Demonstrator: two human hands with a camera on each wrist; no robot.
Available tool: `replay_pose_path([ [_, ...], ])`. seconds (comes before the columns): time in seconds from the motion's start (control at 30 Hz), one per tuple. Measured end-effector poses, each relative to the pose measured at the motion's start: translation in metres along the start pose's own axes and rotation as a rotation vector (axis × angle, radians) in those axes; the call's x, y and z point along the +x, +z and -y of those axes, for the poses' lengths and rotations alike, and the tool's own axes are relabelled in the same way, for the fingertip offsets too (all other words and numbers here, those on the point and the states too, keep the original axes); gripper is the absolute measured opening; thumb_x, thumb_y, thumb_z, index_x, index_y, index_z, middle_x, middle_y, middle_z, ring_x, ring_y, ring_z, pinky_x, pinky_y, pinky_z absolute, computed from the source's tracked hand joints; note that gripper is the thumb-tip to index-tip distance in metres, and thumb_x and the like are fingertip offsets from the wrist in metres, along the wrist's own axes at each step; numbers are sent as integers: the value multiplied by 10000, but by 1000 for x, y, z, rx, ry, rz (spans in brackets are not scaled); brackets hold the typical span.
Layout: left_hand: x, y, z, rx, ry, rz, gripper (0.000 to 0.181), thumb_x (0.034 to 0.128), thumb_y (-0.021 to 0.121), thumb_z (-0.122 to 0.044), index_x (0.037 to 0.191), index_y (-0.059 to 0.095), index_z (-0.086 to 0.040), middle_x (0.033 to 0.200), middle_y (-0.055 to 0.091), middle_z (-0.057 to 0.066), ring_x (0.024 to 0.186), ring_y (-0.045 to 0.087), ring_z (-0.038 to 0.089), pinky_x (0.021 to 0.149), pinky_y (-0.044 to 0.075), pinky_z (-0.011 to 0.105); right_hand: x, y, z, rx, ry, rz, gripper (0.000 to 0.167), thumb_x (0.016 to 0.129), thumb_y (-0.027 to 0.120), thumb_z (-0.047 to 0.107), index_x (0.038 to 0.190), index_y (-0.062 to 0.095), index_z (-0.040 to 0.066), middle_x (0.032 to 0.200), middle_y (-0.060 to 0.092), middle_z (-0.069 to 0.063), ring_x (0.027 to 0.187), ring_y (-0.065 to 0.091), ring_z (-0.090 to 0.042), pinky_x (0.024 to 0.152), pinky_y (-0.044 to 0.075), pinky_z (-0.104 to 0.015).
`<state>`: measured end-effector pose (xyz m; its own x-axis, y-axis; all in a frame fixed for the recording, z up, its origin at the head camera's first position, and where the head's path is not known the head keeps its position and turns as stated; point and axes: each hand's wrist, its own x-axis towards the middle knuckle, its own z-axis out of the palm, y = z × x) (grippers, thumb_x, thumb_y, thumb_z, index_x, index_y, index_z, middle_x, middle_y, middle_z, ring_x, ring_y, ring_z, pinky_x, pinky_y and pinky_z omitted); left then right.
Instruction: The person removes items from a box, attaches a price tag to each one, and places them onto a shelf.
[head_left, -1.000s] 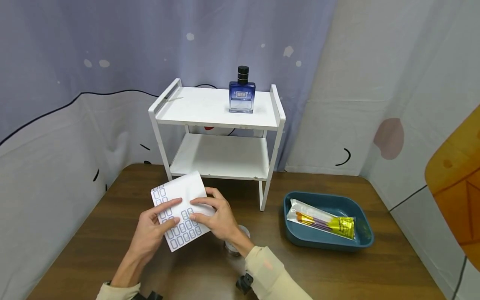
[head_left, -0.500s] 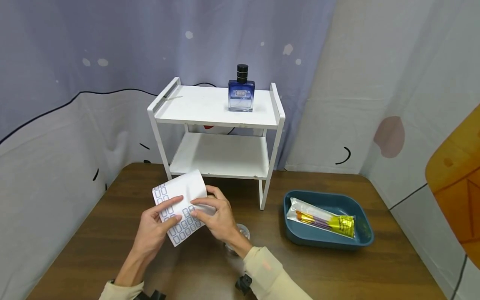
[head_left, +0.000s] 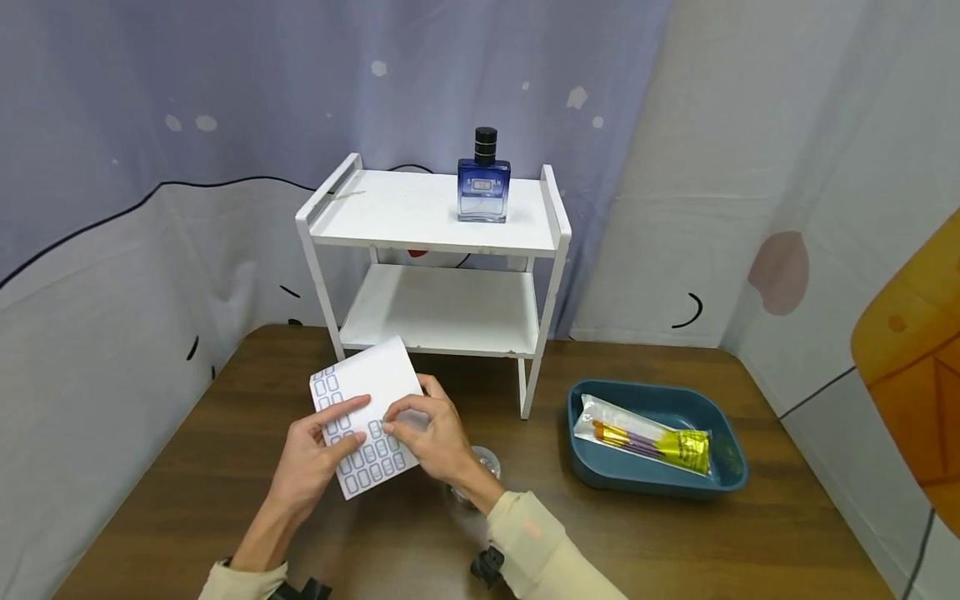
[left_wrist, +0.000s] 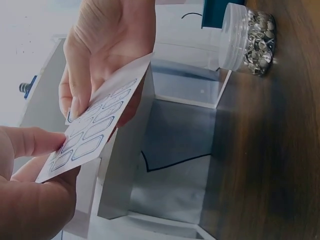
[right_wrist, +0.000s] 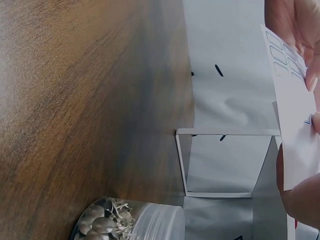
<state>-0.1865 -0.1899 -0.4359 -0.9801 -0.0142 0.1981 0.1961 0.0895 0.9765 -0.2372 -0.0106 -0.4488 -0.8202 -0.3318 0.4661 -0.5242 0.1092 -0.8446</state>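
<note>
In the head view a white sheet of sticker labels (head_left: 382, 375), printed with rows of blue-outlined rounded boxes, is held tilted above the table in front of the shelf. My left hand (head_left: 311, 458) grips its left side, thumb and index finger on the printed face. On the right, my right hand (head_left: 431, 433) supports the sheet with fingers behind it. Its thumb and index finger pinch a small blue-edged label (left_wrist: 70, 118), mostly hidden by the fingertips. A clear jar of metal thumbtacks (left_wrist: 257, 42) stands on the table, partly behind my right wrist in the head view.
A white two-tier shelf (head_left: 442, 312) stands at the back, with a blue perfume bottle (head_left: 483, 192) bearing a small label on its top tier. To the right, a teal tray (head_left: 585, 475) holds a packet of paintbrushes (head_left: 645, 437). Printed curtains hang behind the wooden table (head_left: 675, 542).
The sheet and both hands have shifted slightly right. My right thumb and index fingertips have come closer together. The bottle, shelf and tray stay where they were.
</note>
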Motion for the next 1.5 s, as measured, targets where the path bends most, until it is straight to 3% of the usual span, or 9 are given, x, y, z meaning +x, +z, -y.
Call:
replay_pose_path([
  [0.23, 0, -2, 2, 10, -31, 7, 460, 872, 618, 121, 1327, 549, 134, 988, 717, -121, 842, 695, 64, 714, 591, 240, -1, -2, -1, 38, 34, 47, 42, 817, 763, 13, 843, 733, 27, 1307, 542, -139, 1213, 510, -256, 1074, 355, -374],
  [0.47, 0, -4, 1, -1, -74, -13, 477, 873, 622, 115, 1343, 541, 124, 1138, 705, 125, 860, 688, 57, 735, 583, 228, -2, -4, -1, 87, 66, 72, 53, 803, 766, -12, 847, 737, -10, 1371, 509, -151, 1270, 469, -264, 1103, 338, -379],
  [0.8, -1, -4, 5, 16, -132, -54, 479, 890, 614, 105, 1363, 538, 99, 1284, 613, 237, 883, 653, 19, 768, 565, 193, -6, -8, -6, 123, 94, 101, 59, 789, 757, -28, 844, 741, -42, 1389, 499, -167, 1305, 434, -283, 1110, 318, -362],
  [1.07, -5, -7, 9, 50, -176, -90, 490, 880, 623, 97, 1364, 546, 86, 1223, 630, 196, 875, 614, -7, 755, 541, 170, -6, -11, -7, 214, 113, 124, 91, 797, 730, -56, 867, 713, -111, 1442, 420, -196, 1312, 453, -337, 999, 463, -266],
  [1.3, -14, -17, 17, 77, -223, -118, 525, 855, 648, 93, 1370, 543, 81, 1058, 666, -17, 844, 621, -10, 743, 545, 175, -7, -17, -6, 162, 121, 117, 95, 844, 724, -1, 894, 718, -81, 1386, 511, -174, 1286, 498, -366, 1008, 498, -438],
  [1.43, -20, -25, 22, 83, -272, -139, 561, 860, 652, 74, 1403, 515, 62, 1093, 659, -8, 854, 624, -20, 756, 545, 174, -9, -22, -7, 177, 124, 108, 98, 857, 713, -3, 908, 707, -86, 1324, 562, -196, 1245, 524, -337, 1003, 496, -521],
  [1.5, -24, -30, 25, 90, -304, -161, 576, 870, 655, 59, 1424, 498, 48, 1164, 645, 40, 862, 625, -31, 763, 541, 168, -10, -25, -8, 185, 124, 105, 101, 862, 706, -6, 915, 703, -92, 1307, 574, -202, 1238, 529, -331, 993, 507, -503],
])
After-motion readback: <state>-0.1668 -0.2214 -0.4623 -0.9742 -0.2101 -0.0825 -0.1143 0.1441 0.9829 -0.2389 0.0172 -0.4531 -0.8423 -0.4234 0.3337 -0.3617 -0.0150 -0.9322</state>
